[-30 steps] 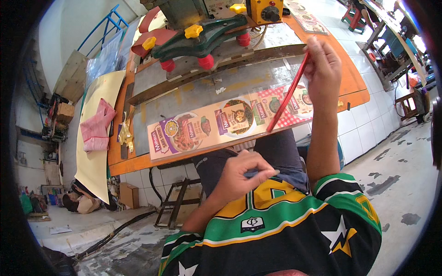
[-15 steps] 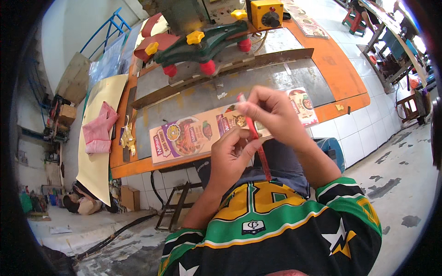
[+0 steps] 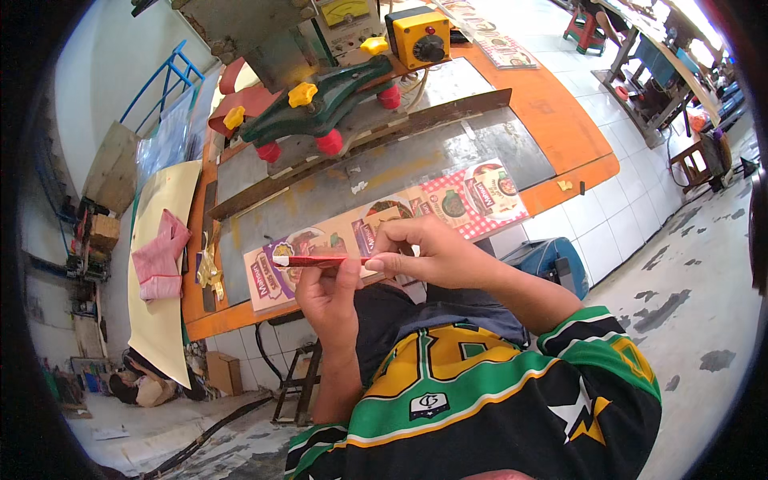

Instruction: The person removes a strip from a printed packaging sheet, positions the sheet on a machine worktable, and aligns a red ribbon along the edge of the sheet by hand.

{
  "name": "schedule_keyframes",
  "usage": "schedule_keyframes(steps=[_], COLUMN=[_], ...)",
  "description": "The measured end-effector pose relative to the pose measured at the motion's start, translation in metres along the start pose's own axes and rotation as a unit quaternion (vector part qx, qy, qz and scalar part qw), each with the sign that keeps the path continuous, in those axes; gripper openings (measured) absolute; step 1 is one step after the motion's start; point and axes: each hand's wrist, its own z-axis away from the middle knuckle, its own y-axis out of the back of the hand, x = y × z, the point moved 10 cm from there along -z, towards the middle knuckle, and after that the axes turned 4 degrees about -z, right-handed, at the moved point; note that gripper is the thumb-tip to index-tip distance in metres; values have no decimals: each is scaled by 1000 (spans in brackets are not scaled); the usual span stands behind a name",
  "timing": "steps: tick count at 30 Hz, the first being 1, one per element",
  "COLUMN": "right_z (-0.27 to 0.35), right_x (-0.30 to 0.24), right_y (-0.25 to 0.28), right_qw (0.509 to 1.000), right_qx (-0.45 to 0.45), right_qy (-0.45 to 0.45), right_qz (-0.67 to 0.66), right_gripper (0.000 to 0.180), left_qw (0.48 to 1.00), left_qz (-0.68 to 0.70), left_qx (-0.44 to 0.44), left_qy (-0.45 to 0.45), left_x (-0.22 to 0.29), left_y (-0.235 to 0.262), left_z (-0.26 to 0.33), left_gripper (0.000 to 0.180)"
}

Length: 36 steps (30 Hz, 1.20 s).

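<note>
Orange tbl (image 3: 588, 166), near edge: L hand (image 3: 330, 308) & R hand (image 3: 436, 254) pinch red strip (image 3: 316, 261); prob. aligning; next needs steady grip.

Orange table (image 3: 552, 112): carried a grey metal plate (image 3: 512, 152) (stained in patches).
Table's near edge: printed sheets (image 3: 468, 200) lay lengthwise.

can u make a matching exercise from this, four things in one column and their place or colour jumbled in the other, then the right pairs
Things:
1. red strip
2. pink cloth
3. control box
4. long printed sheet

Place or colour:
A. lying on the pale yellow sheet
B. flat, with red-and-white checks toward its right end
C. held by the left hand and right hand
D. yellow, with a dark knob

Right pairs: 1-C, 2-A, 3-D, 4-B
</note>
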Motion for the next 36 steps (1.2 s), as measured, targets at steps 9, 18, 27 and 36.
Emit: schedule_keyframes(steps=[9, 18, 27, 36], right_z=[7, 23, 16, 16], right_x=[-3, 16, 14, -11], right_y=[-20, -7, -16, 6], right_qw=[999, 996, 992, 978], right_qx=[-23, -13, -89, -94], right_qy=[-34, -80, -46, -37], right_qz=[-8, -23, 82, 180], right_gripper=[27, 28, 27, 24], left_qw=[991, 955, 818, 826], left_qz=[70, 229, -449, -416], left_qx=[115, 171, -182, -341], left_qy=[-19, -85, -311, -170], left_x=[4, 19, 73, 27], left_y=[52, 125, -17, -11], left_z=[-3, -35, -2, 12], left_gripper=[14, 15, 29, 15])
